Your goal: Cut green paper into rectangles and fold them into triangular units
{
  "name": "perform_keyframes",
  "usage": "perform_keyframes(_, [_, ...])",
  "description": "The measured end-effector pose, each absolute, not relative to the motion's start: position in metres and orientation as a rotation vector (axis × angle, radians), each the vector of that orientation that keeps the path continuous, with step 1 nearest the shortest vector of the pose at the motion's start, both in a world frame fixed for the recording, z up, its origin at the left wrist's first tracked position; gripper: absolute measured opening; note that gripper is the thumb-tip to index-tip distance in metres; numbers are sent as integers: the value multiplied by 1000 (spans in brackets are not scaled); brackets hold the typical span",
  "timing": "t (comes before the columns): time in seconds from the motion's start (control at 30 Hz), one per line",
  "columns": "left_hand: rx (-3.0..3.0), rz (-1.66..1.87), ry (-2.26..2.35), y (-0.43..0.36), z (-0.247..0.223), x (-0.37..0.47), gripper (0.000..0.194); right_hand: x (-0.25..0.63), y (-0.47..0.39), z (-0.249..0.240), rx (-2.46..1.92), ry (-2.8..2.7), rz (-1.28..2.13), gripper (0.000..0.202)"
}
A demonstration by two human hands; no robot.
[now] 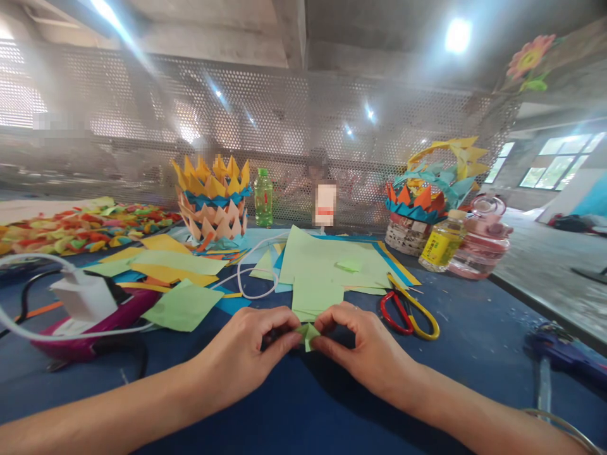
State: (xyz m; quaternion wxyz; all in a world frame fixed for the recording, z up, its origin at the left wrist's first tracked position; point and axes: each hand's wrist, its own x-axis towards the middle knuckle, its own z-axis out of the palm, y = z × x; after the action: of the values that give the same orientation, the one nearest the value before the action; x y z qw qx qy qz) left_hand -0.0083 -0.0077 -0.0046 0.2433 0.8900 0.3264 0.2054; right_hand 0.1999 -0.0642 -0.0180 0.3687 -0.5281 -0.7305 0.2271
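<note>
Between both hands is a small folded piece of light green paper (308,335), raised to a point in its middle. My left hand (258,344) pinches its left side between thumb and fingers. On the other side my right hand (358,341) grips it in the same way. Just beyond the fingertips lie light green paper strips (317,296), with a larger green sheet (315,256) behind them. A small green paper piece (348,266) rests on that sheet. Scissors (411,309) with red and yellow handles lie right of the sheets.
A purple power strip (95,325) with a white charger (85,297) and cables sits at left. Paper-petal baskets (213,202) stand behind, near a green bottle (263,199). At right are a yellow-labelled bottle (442,243), a pink bottle (481,243) and a glue gun (566,354).
</note>
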Motion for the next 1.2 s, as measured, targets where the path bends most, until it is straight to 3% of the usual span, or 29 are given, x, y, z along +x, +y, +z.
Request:
perform_keyframes(0.43, [2335,482,926,-8,-1,-7,35,197,-68,-11,-1374,-1845,654,10])
perform_keyframes(0.57, [2278,483,942,-9,1,-8,35,197,-70,-11,-1401,-1878,615,27])
perform_keyframes(0.7, [2287,471,935,-8,-1,-9,35,197,-68,-12,-1344,-1856,615,12])
perform_keyframes(1.2, [2162,416,956,-13,5,-6,26,200,-65,-16,-1316,-1816,702,16])
